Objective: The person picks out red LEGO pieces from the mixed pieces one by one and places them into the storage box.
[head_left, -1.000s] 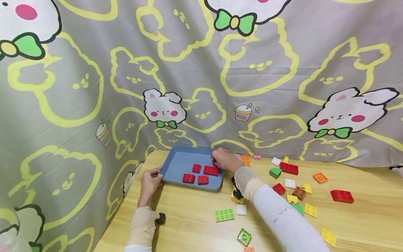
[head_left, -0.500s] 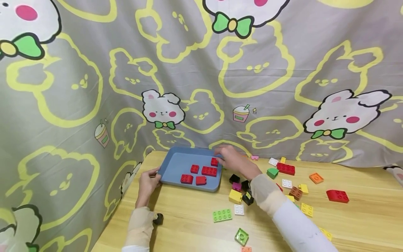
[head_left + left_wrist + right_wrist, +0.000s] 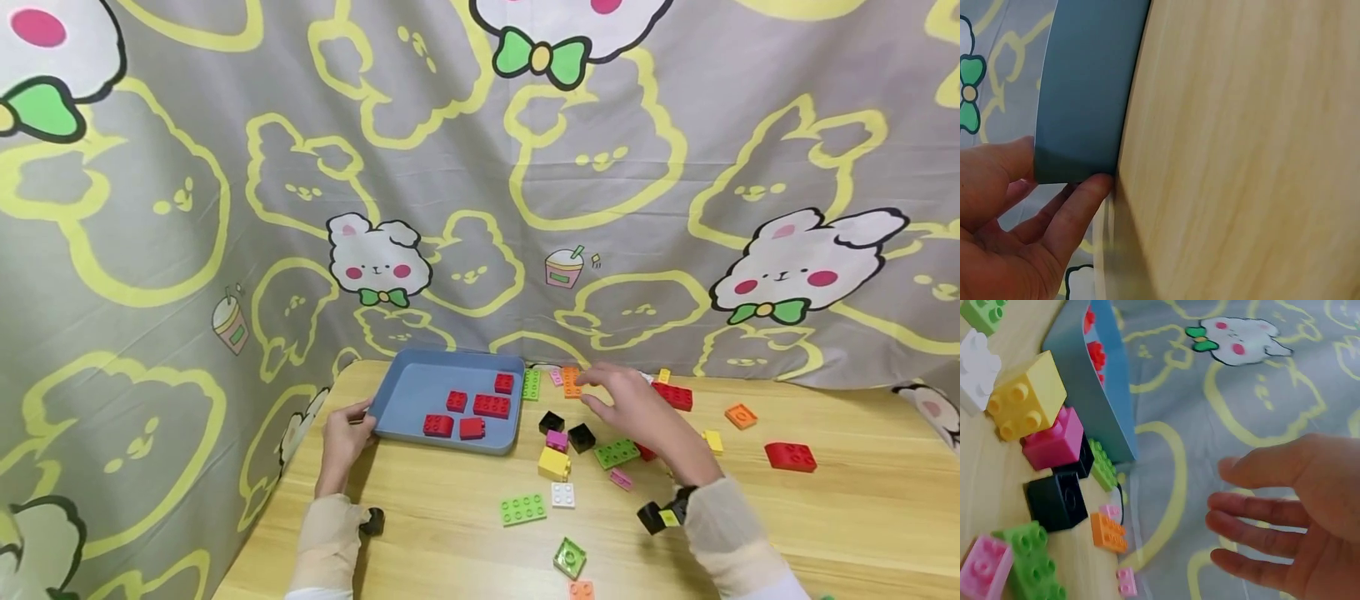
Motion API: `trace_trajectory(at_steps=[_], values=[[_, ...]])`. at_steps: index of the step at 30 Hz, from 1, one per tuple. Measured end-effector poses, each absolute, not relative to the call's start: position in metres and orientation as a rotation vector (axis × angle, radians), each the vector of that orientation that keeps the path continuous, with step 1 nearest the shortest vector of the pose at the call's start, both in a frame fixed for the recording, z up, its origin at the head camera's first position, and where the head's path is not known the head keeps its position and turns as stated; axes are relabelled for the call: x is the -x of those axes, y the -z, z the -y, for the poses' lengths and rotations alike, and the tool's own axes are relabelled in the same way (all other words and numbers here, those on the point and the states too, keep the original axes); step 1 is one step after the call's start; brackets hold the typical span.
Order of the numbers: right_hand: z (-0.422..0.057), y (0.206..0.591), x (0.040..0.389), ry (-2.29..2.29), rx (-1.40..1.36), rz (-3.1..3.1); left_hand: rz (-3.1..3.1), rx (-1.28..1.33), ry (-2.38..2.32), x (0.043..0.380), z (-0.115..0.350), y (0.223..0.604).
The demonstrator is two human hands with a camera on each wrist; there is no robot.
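Found left hand [image 3: 346,437] gripping the near left corner of the blue tray [image 3: 416,387], with one digit against the rim and another at the lower edge. Located the tray on the left part of the wooden table [image 3: 442,533], near the patterned curtain [image 3: 480,167]. Counted five red bricks [image 3: 491,406] inside, with one close to the rear right corner and four nearer the front and middle. Found right hand [image 3: 641,408] raised over the table to the right of the tray, with fingers extended and slightly spread, holding nothing and clear of the bricks in the right wrist view. Noted an orange brick [image 3: 572,383] near the fingertips in the head view, and a light green brick [image 3: 531,385] just beside the tray's right wall. Recorded two black bricks [image 3: 581,437], a magenta brick [image 3: 557,441] and a yellow brick [image 3: 554,464] clustered in front of these. Noted farther right a red curved brick [image 3: 791,457], well apart from the tray. Unable to identify pieces hidden behind the right hand.
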State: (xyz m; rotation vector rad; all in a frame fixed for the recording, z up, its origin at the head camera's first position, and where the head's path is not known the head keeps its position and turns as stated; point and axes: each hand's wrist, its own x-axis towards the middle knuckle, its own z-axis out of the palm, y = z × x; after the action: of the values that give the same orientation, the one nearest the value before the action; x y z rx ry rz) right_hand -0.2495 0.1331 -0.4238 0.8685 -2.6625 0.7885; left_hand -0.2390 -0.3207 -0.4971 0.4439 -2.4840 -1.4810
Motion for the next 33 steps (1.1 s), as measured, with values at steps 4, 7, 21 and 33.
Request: trace_trajectory(at_steps=[4,7,21,33], values=[[-0.154,0.432,0.238,-0.822,-0.756,2.698,2.483,-0.439,1.476,0.24,0.319,0.498],[-0.166,0.438,0.233,-0.846,-0.694,2.724,2.479,-0.429,1.484,0.241,0.318,0.497],[-0.198,0.441,0.221,-0.98,-0.545,3.037,2.505,-0.435,1.43,0.233,0.319,0.495],[-0.191,0.45,0.218,-0.938,-0.565,3.095,2.499,-0.448,1.455,0.231,0.319,0.495]])
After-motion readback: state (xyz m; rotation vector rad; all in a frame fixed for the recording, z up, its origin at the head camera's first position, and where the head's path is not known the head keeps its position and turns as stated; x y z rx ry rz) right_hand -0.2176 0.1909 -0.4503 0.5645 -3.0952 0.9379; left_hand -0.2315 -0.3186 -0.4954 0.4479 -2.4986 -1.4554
